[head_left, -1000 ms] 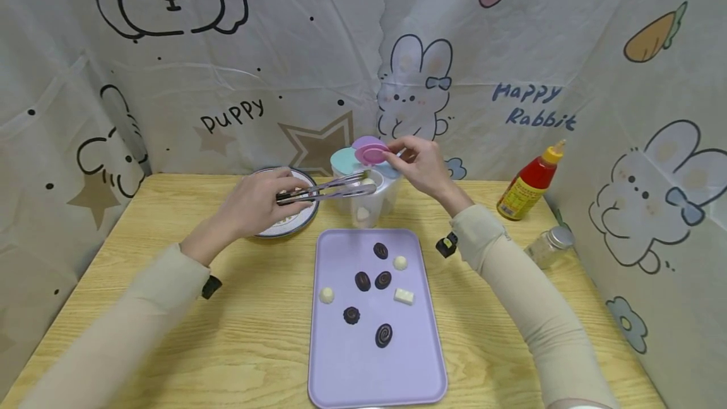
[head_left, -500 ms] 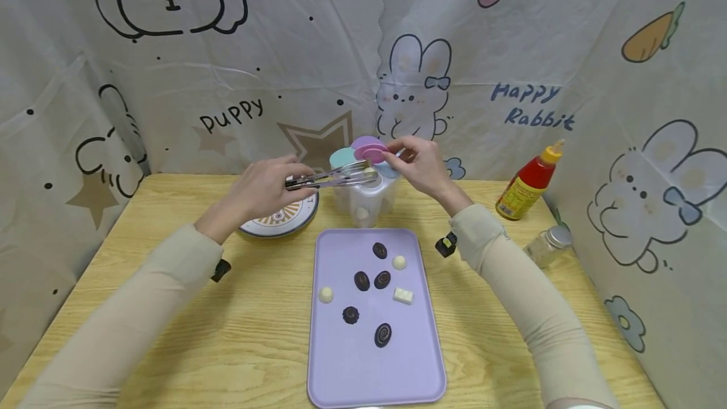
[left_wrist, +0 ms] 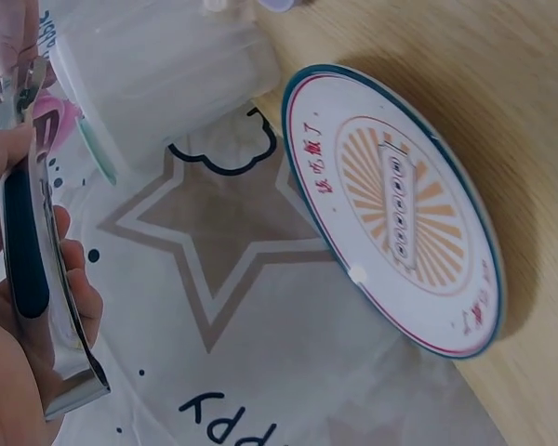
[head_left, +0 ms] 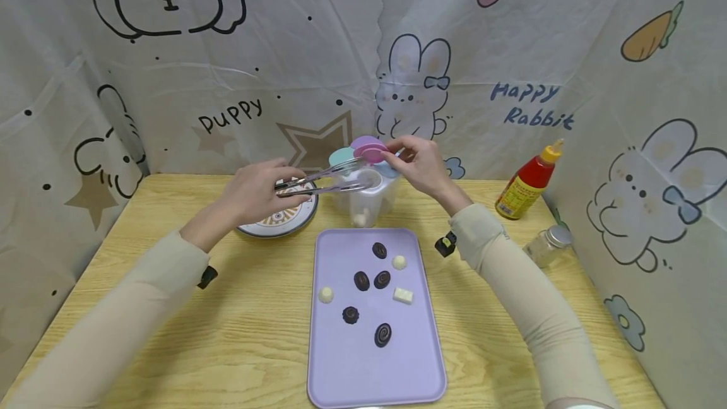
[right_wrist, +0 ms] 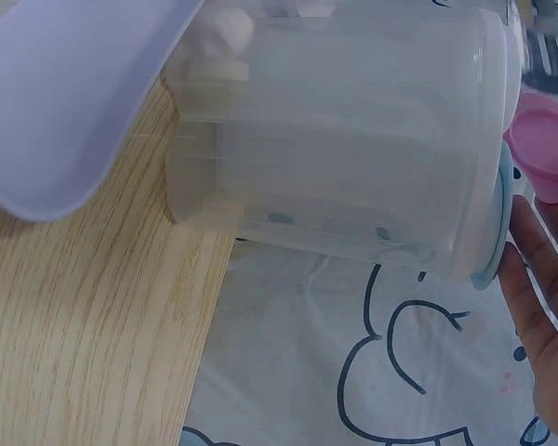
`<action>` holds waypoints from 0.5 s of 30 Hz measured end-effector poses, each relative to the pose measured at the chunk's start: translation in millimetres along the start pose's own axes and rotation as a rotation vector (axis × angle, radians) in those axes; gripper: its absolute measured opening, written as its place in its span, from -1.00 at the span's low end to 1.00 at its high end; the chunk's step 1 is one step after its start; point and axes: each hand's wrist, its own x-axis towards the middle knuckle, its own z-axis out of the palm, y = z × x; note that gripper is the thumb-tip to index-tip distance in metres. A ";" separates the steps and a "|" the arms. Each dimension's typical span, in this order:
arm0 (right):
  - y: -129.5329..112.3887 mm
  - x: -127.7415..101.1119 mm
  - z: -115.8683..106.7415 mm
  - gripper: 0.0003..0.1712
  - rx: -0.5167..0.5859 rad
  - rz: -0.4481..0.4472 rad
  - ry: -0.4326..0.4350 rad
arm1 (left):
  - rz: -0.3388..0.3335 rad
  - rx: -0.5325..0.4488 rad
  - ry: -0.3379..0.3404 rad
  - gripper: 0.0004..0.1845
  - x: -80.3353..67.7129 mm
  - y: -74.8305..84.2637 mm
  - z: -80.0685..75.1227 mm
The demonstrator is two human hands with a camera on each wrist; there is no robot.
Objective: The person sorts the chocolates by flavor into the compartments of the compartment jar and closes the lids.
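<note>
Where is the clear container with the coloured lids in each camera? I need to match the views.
Head: the clear container stands at centre, behind the purple tray, between both hands.
Left wrist: top left, lying sideways in the picture, beside the tongs.
Right wrist: fills the upper middle, tray corner at top left.
Shared landmark: the pink lid, seen in all three views.

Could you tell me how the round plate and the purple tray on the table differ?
The plate is round, white with an orange sunburst and a dark teal rim; the tray is rectangular with rounded corners and plain lilac. The plate shows nothing lying on it, while the tray carries dark and white sweets. The plate sits under the left hand; the tray lies nearer the person. Both rest flat on the wooden table.
</note>
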 end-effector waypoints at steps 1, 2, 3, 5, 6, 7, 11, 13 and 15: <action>0.0 0.1 0.0 -0.82 0.000 0.000 0.000 | 0.009 0.003 0.010 -0.62 -3.6 -0.9 -0.4; 0.2 0.0 0.1 -0.82 0.001 0.003 0.000 | 0.016 0.006 0.019 -0.63 -7.5 -2.1 -0.6; 0.1 0.0 0.1 -0.82 0.003 0.004 -0.001 | 0.027 0.010 0.030 -0.65 -11.5 -3.2 -0.9; 0.0 0.1 0.1 -0.81 0.004 0.007 -0.001 | 0.040 0.027 0.035 -0.64 -20.4 -4.4 -1.6; 0.1 0.2 0.2 -0.81 0.005 0.008 -0.002 | 0.046 0.037 0.032 -0.63 -25.2 -4.9 -1.9; 0.2 0.1 0.3 -0.81 0.006 0.009 -0.003 | 0.049 0.049 0.025 -0.63 -30.0 -5.3 -2.1; 0.1 0.8 0.2 -0.81 0.007 0.007 -0.004 | 0.060 0.099 -0.009 -0.58 -48.9 -5.3 -2.6; 0.0 0.9 0.2 -0.81 0.005 0.006 -0.003 | 0.062 0.113 -0.023 -0.58 -57.9 -5.2 -2.2; 0.1 1.1 0.2 -0.81 0.003 0.004 -0.001 | 0.066 0.122 -0.036 -0.58 -66.5 -5.5 -0.9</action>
